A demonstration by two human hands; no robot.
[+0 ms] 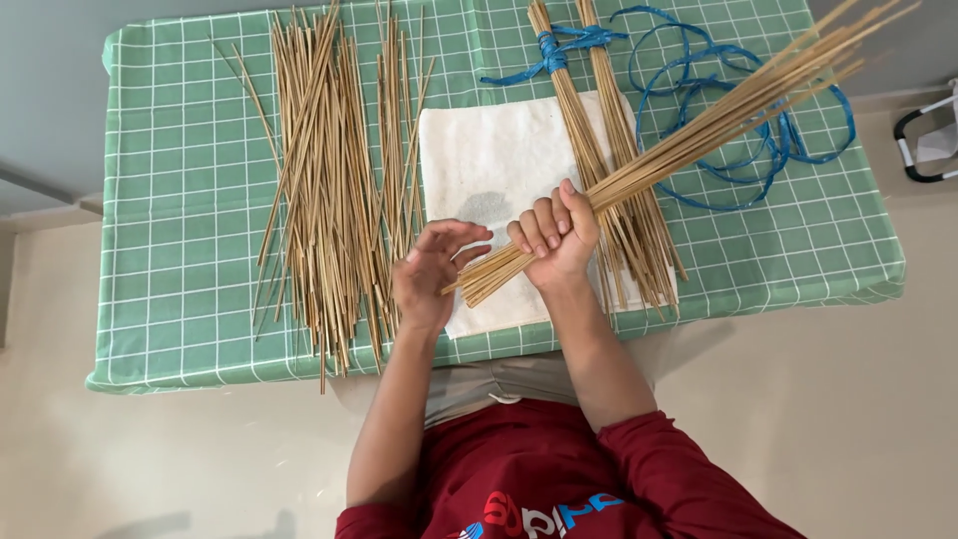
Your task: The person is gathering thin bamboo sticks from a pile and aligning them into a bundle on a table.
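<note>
My right hand (554, 238) grips a thick bundle of thin bamboo sticks (718, 120) that slants from the lower left up to the far right. The bundle's near ends point at my left hand (431, 271), which is open with fingers spread, its palm against those ends. Both hands hover over a white cloth (489, 150) on a table covered with a green checked cloth (180, 200). Under the held bundle lies a second bundle of sticks (579, 110), tied near its far end with blue string (559, 45).
A wide loose pile of sticks (329, 190) lies on the left half of the table. Loops of blue string (718, 160) lie at the far right. A white and black object (928, 140) stands on the floor past the table's right edge.
</note>
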